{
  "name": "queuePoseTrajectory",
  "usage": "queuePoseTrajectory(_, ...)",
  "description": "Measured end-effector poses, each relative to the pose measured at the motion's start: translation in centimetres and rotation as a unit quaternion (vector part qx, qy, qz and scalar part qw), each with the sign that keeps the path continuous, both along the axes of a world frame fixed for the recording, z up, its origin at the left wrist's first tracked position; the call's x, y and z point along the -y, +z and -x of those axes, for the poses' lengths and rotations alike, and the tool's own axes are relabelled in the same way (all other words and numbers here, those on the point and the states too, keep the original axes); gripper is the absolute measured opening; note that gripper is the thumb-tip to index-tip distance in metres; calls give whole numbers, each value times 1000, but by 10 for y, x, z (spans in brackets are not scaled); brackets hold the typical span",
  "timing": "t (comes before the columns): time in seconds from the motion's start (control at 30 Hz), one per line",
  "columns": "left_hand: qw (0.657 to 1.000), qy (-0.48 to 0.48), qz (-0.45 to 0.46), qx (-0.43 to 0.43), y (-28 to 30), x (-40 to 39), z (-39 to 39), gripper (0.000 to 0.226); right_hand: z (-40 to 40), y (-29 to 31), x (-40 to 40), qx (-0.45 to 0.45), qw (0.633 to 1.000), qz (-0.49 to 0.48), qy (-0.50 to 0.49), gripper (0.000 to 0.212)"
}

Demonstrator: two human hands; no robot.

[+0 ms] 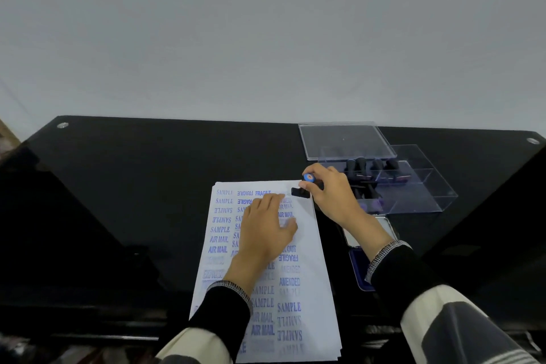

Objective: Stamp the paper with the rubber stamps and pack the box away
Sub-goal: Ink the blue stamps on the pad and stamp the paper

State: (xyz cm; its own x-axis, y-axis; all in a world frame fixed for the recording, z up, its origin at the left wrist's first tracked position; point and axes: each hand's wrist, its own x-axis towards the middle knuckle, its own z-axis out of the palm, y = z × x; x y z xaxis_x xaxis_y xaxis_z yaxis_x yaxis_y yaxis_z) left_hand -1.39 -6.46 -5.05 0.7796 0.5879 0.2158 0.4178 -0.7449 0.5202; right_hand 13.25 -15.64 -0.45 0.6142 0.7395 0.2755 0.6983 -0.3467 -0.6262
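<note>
While my left hand (266, 227) is pressing flat on the paper (266, 275), my right grip (328, 189) is clenching a rubber stamp (304, 186) at its far corner; I should be pushing straight down. Beyond, the open box (413, 183) is sitting on the black counter (147, 171) below a grey wall (266, 38).

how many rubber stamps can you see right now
At least 5. One rubber stamp is gripped by the right hand at the paper's top right corner. Four stand in the clear box. Others may hide behind the hand.
</note>
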Motion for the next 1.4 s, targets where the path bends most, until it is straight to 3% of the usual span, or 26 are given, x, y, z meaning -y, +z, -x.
queuePoseTrajectory(0.6,998,-1,-62,-4,-7,0,-4,52,4,-3,-1,42,998,48,-3,20)
queuePoseTrajectory(1.4,999,5,-51,-14,-8,0,-5,49,11,3,-1,54,992,110,-19,28)
